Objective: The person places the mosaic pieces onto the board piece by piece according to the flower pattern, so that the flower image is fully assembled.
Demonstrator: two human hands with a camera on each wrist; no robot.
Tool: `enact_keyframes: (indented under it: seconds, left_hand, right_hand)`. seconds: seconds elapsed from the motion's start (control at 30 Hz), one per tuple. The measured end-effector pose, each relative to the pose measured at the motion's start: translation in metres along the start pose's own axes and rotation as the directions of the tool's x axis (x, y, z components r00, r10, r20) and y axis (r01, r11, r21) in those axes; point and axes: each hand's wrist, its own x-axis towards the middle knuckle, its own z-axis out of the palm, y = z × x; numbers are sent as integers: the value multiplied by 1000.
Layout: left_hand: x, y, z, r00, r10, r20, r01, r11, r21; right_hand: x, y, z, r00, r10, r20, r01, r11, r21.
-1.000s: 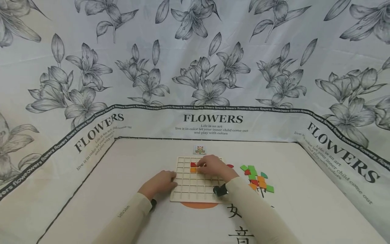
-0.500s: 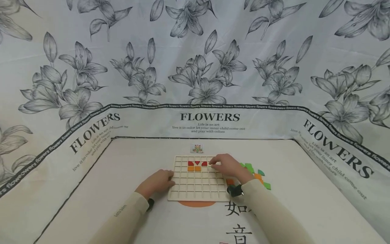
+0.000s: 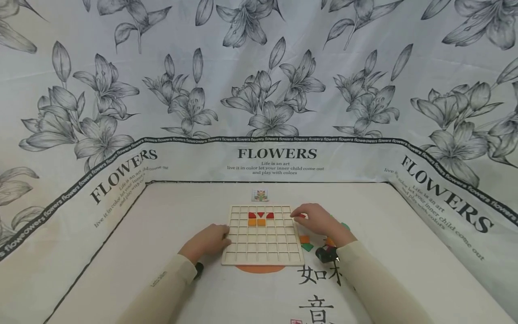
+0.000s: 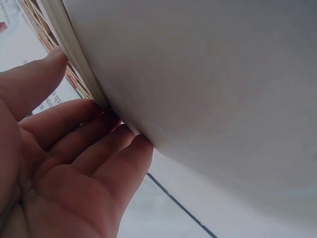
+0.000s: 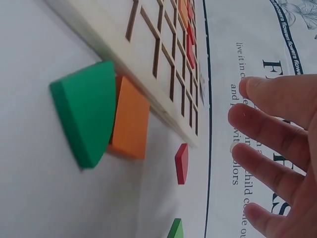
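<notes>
Grid board [image 3: 263,246] flat on table [image 3: 121,252] | I see left hand [image 3: 207,240] resting fingertips against its left edge, not clenched | right hand [image 3: 317,219] released, fingers apart, near red tile [image 5: 182,163] just off right edge | I judge board light, stiff, steadied by rim; tile hard, thin, possibly slippery: I'd pinch opposite sides

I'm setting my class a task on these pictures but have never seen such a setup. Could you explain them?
There is no machine: somebody works bare-handed. The wide pictures are taken from the head, the close ones from each wrist. On the table lies a gridded board holding three red pieces and two orange pieces. A picture card lies beyond it; loose coloured pieces lie right of the board. The left hand touches the board's left edge. The right hand, near the opposite edge, holds nothing.
</notes>
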Motion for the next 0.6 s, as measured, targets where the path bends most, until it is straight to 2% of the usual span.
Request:
enact_keyframes:
  seconds: [0.3, 0.6]
  left_hand:
    - [3, -2, 3, 1000, 5, -7, -5, 1000, 13]
    - [1, 0, 0, 1000, -7, -2, 7, 1000, 14]
  right_hand:
    - [-9, 13, 2, 995, 92, 33, -92, 996, -9]
    - [-21, 21, 3, 985, 158, 64, -162, 985, 57]
